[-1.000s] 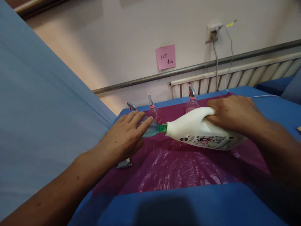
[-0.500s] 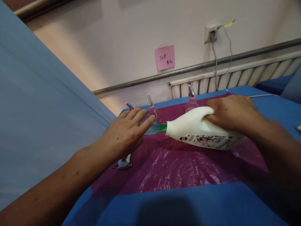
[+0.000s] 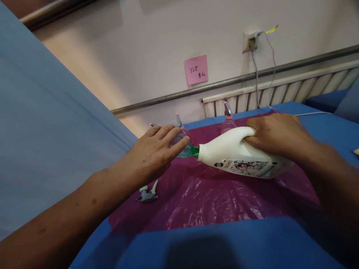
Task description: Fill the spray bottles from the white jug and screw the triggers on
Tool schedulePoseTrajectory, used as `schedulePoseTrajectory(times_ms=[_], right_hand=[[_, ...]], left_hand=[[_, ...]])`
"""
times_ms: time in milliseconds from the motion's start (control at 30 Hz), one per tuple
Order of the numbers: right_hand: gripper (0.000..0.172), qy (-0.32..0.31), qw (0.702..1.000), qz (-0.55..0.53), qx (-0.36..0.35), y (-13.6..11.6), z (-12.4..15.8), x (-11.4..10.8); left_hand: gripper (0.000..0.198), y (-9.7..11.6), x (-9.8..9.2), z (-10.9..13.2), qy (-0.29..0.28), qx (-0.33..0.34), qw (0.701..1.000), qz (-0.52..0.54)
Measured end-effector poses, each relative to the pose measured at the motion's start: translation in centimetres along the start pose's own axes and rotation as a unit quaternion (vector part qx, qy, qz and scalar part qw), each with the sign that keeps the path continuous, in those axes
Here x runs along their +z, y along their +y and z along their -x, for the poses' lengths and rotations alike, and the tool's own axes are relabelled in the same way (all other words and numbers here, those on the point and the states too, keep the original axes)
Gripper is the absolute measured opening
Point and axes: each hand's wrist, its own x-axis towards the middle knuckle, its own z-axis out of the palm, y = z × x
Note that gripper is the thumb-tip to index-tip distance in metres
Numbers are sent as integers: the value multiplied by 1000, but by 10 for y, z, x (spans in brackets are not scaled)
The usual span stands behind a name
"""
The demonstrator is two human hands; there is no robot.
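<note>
My right hand grips the handle of a large white detergent jug, which is tipped nearly flat with its green spout pointing left. The spout meets the mouth of a small clear bottle holding greenish liquid. My left hand wraps around that small bottle and covers most of it. Both are held just above a purple plastic sheet spread over the blue table.
A loose grey spray trigger head lies on the sheet near my left forearm. Clear spray bottles with pink collars stand at the back by the wall. A blue cloth panel rises at left. A cable hangs from a wall socket.
My left hand and the small bottle have shifted slightly up and right, uncovering the loose trigger head. The jug stays tipped at the bottle's mouth.
</note>
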Motion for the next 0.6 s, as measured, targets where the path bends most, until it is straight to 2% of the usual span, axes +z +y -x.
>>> schedulePoseTrajectory(times_ms=[300, 600], right_hand=[[32, -7, 1000, -17, 6, 0, 1, -3], [32, -5, 999, -32, 10, 5, 0, -3]], left_hand=[[64, -3, -6, -11, 70, 50, 996, 35], [59, 0, -20, -18, 35, 52, 998, -1]])
